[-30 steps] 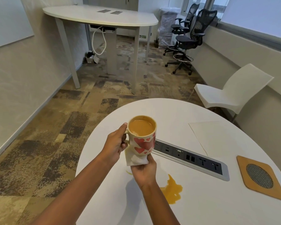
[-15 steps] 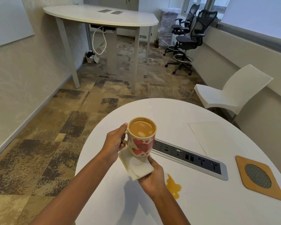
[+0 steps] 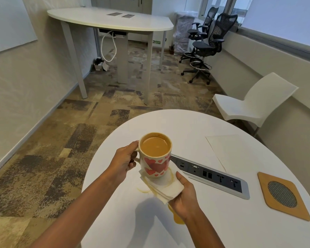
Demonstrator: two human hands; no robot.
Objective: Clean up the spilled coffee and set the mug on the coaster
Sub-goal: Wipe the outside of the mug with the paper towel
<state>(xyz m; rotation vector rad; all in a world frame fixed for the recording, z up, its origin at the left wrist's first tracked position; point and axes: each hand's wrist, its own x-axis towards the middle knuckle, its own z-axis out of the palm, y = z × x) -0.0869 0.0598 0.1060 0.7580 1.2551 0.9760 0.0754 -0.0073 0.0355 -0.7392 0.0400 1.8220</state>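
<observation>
Since a second ago the folded white paper napkin (image 3: 166, 189) has dropped from against the mug's side to lie flat beneath its base, and the right hand (image 3: 183, 197) has slid rightward with it.

The left hand (image 3: 124, 161) is curled closed around the handle of the cream ceramic mug with red hearts (image 3: 155, 155), which is upright, nearly full of light brown coffee, and raised above the round white bench (image 3: 222, 226). The right hand is closed on the napkin's near right edge, thumb on top, fingers beneath. A brown ring stains the napkin around the mug's foot; whether the mug touches the napkin cannot be told.

On the bench, a thin curved coffee mark (image 3: 143, 190) lies just left of the napkin, and an orange-brown coffee puddle (image 3: 177, 219) shows partly under the right wrist. The square wooden coaster with a dark mesh centre (image 3: 283, 195) sits well to the right, near the bench edge. Between it and the mug runs a grey recessed socket strip (image 3: 211, 175), with a white sheet of paper (image 3: 227, 149) lying beyond.
</observation>
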